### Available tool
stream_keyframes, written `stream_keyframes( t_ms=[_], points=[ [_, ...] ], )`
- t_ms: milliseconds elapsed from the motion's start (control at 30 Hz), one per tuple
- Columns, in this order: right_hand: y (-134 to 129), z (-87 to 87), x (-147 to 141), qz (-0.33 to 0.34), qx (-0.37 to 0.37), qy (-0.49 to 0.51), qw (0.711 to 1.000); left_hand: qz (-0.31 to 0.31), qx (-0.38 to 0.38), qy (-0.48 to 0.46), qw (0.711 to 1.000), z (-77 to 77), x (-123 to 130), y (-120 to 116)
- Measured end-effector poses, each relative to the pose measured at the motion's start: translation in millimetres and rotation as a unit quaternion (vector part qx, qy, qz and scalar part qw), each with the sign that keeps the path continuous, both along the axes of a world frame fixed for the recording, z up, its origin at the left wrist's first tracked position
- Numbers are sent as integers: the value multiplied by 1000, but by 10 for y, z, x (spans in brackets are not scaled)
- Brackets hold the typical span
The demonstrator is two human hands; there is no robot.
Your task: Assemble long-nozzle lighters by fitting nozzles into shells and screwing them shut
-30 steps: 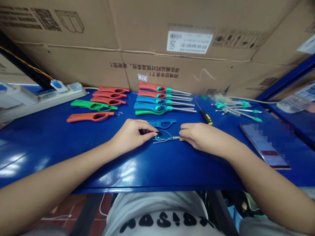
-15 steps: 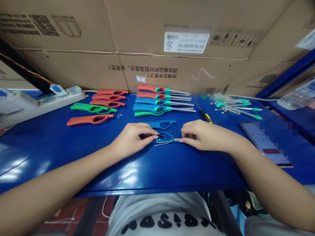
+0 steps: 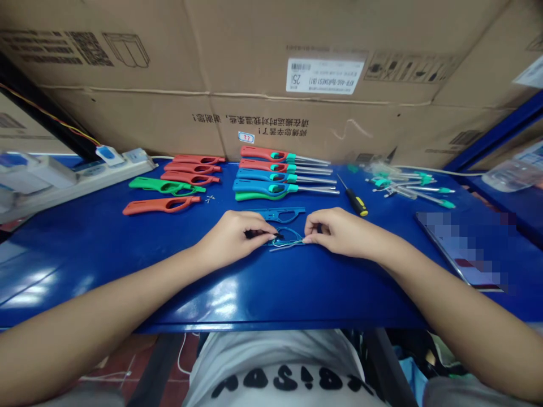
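A blue half shell of a gas lighter [image 3: 292, 230] lies in front of me, with thin wires and a clear tube [image 3: 280, 247] running along it. My left hand [image 3: 229, 234] is closed in a pinch on a small black part [image 3: 279, 236] at the shell's handle end. At the opposite, narrow end, the fingertips of my right hand [image 3: 337, 230] are pressed together; the small piece between them is mostly hidden. Just behind lies a second blue half shell [image 3: 278, 214], its left end partly covered by my left hand.
Assembled lighters [image 3: 265, 186] line the back centre. Red and green shells [image 3: 163, 206] lie left, near tiny screws [image 3: 210, 198] and a power strip [image 3: 85, 183]. At right are a screwdriver [image 3: 355, 202], nozzle parts with green ends [image 3: 403, 182] and a phone [image 3: 458, 249]. Cardboard [image 3: 254, 104] stands behind.
My right hand has shifted slightly left, its fingertips closing over the small metal piece at the shell's narrow end. My left hand keeps its pinch. The whole view has shifted slightly.
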State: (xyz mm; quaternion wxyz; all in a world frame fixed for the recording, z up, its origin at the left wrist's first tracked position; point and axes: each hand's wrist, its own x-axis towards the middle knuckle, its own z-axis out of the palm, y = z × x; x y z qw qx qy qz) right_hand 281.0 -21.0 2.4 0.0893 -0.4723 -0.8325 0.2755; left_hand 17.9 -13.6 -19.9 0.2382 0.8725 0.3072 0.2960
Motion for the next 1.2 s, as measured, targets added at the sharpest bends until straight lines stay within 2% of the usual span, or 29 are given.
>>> stream_keyframes(
  t_ms=[167, 267, 667, 1200],
  points=[
    [-35, 7, 20, 98, 66, 30, 993, -6, 14, 6, 1000, 12, -14, -4],
    [-48, 8, 18, 124, 75, 28, 989, -9, 20, 0, 1000, 0, -22, -6],
    [-58, 1, -5, 104, 65, 8, 992, -6, 80, -31, 996, 41, -44, -64],
    [-91, 8, -32, 99, 82, -56, 990, -20, 77, -33, 996, 36, -41, -61]
  ],
)
